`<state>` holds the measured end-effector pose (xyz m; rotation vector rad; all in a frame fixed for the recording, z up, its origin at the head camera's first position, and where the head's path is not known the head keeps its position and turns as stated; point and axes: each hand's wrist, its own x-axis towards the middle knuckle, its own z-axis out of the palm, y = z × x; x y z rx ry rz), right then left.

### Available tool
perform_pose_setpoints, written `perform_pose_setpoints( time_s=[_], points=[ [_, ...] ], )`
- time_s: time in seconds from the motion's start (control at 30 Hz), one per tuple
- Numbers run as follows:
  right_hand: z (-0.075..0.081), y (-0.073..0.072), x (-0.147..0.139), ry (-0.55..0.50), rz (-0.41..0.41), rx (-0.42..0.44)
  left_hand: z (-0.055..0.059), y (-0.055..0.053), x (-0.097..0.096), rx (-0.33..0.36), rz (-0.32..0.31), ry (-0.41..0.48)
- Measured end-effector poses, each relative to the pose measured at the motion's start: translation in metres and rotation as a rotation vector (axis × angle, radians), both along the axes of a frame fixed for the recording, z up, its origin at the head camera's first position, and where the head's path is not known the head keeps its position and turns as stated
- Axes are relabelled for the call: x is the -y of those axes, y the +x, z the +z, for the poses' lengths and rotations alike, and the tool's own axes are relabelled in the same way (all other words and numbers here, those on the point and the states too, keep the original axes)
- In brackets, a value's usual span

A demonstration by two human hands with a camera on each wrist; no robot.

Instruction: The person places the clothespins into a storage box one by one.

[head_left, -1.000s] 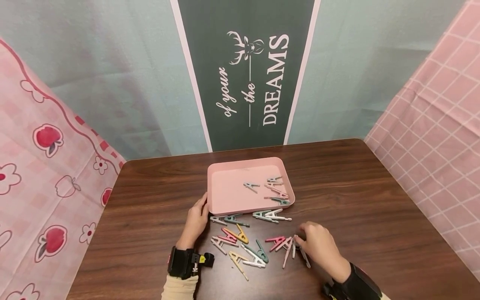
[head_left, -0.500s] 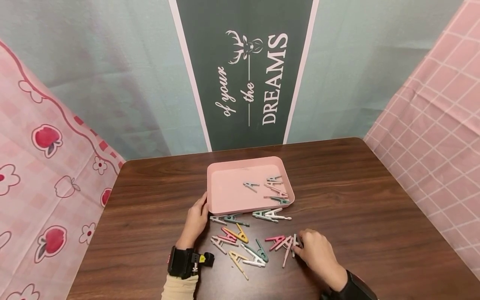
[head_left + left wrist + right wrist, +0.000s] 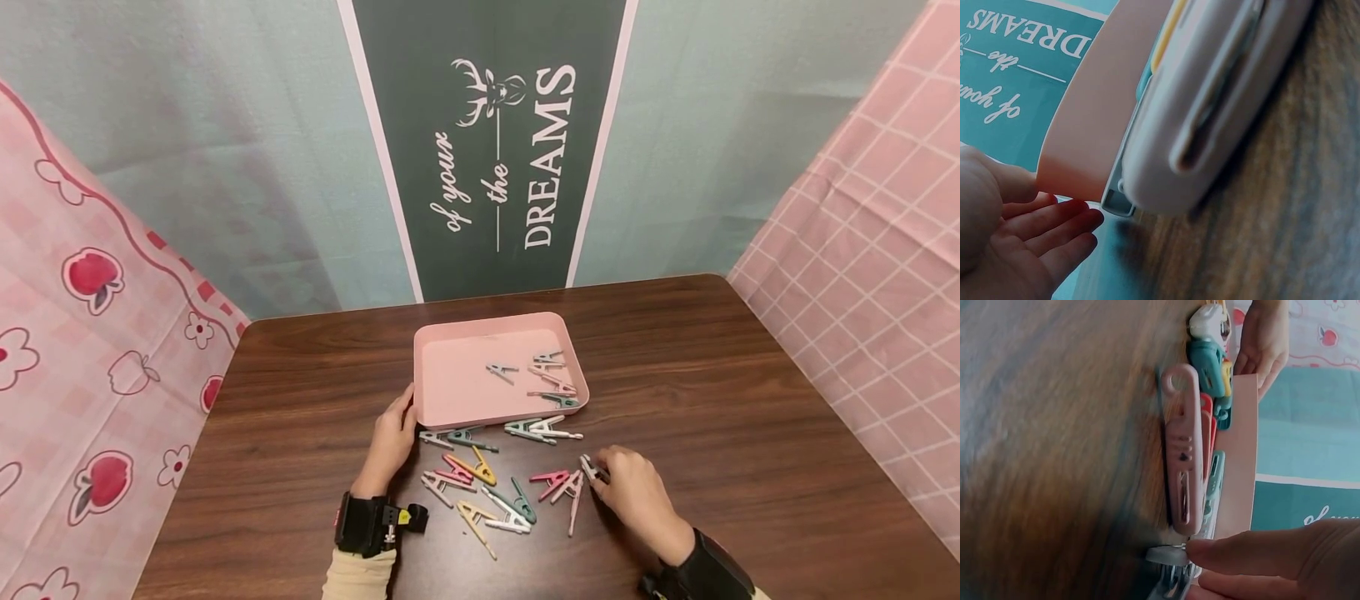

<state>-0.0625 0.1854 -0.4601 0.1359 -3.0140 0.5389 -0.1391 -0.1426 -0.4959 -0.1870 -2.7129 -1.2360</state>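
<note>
My right hand (image 3: 633, 492) pinches a grey clothespin (image 3: 588, 467) between thumb and fingers, close above the wood; in the right wrist view the thumb presses on the clothespin (image 3: 1169, 555). Left of it lie a pale pink clothespin (image 3: 574, 493) and a dark pink clothespin (image 3: 550, 480). My left hand (image 3: 392, 442) touches the left side of a pink tray (image 3: 457, 408), its fingers fairly straight against the wall in the left wrist view. Several small clothespins (image 3: 553, 379) lie in the tray, mostly on its right side.
More clothespins lie in front of the tray: a white one (image 3: 553, 428), a yellow one (image 3: 483, 468), a pale yellow one (image 3: 474, 525) and several others. The brown wooden table (image 3: 315, 375) meets curtains at the back and both sides.
My right hand has taken hold of the grey clothespin and shifted it slightly away from me, off the pale pink one. The left hand and tray have stayed put.
</note>
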Motion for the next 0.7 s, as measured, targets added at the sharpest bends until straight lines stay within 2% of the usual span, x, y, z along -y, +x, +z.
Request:
perform_pose_setpoints(
  time_s=[0.17,0.47,0.7],
  points=[
    [-0.0009,-0.0005,-0.0012,0.003,-0.008,0.007,0.0000,-0.0003,0.0011,0.004,-0.003,0.004],
    [0.0009,-0.0002,-0.0029,0.037,-0.030,0.086,0.0011,-0.0004,0.0008,0.001,-0.003,-0.001],
    [0.0006,-0.0023,-0.0040,0.054,-0.019,0.105,0.0009,-0.0010,0.0005,0.005,0.000,0.014]
  ],
)
